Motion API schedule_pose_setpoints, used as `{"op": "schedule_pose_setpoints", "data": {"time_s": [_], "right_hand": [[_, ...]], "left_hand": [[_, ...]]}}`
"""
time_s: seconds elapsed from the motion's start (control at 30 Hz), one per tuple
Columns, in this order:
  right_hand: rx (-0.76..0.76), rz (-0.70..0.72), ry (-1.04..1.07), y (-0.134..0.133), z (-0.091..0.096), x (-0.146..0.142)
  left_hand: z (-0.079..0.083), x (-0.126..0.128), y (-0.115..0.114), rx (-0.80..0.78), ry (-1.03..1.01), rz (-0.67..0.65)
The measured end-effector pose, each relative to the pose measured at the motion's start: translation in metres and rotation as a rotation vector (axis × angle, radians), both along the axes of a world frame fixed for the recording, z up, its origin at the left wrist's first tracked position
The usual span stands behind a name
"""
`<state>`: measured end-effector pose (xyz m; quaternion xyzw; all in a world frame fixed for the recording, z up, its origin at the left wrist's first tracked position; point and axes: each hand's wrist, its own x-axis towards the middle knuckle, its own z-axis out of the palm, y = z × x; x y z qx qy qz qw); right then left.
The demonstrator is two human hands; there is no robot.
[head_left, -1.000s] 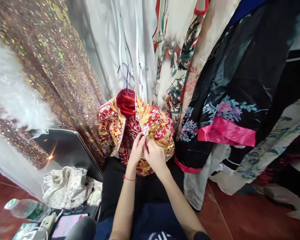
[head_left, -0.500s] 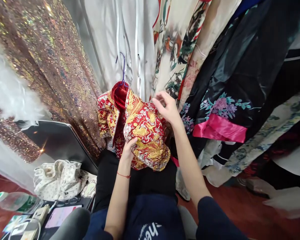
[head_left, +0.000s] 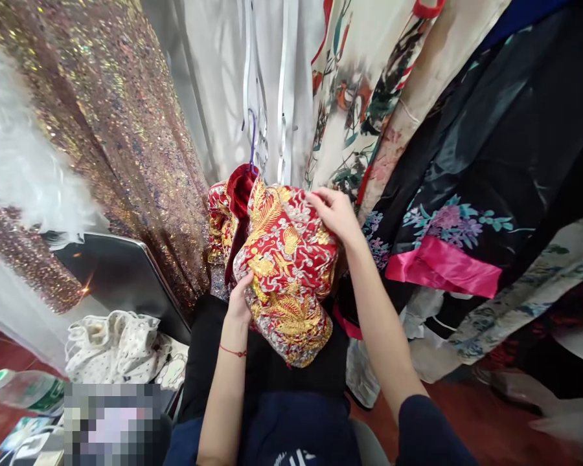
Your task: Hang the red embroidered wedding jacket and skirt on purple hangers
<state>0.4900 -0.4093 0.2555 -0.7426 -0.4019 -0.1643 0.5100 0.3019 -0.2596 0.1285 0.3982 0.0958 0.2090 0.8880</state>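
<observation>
A small red jacket [head_left: 291, 259] with gold and silver embroidery hangs from a purple hanger [head_left: 252, 139] and spreads over my lap. My left hand [head_left: 239, 301] grips its lower edge with the thumb on top; the other fingers are hidden behind the cloth. At the shoulder, my right hand [head_left: 335, 210] pinches the fabric between thumb and fingers. The dark red lining shows at the open collar.
Sequined fabric [head_left: 140, 129] hangs to the left, with a black chair back [head_left: 121, 265] below it. White dotted cloth [head_left: 114, 346] and a plastic bottle [head_left: 29, 388] are at lower left. Black garments with a pink cuff [head_left: 442, 268] hang on the right.
My right hand, raised over the shoulder before, now presses and grips the fabric there. The jacket's lower part is pulled out flatter and reaches lower over my lap. The view has shifted slightly.
</observation>
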Motion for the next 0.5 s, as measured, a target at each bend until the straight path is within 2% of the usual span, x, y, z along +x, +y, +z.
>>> {"op": "schedule_pose_setpoints", "data": {"time_s": [0.1,0.27,0.4,0.5], "right_hand": [[0.107,-0.033,-0.060,-0.011,0.012,-0.003],[0.160,0.081,0.026,-0.022,0.009,-0.032],[0.028,0.119,0.021,-0.024,0.006,-0.060],[-0.168,0.064,-0.008,-0.024,0.004,-0.075]], "left_hand": [[-0.001,0.009,0.005,0.076,0.034,0.105],[0.001,0.013,0.023,0.066,0.000,0.363],[0.001,0.001,0.045,0.085,-0.034,0.538],[-0.002,-0.010,0.056,0.170,-0.015,0.518]]}}
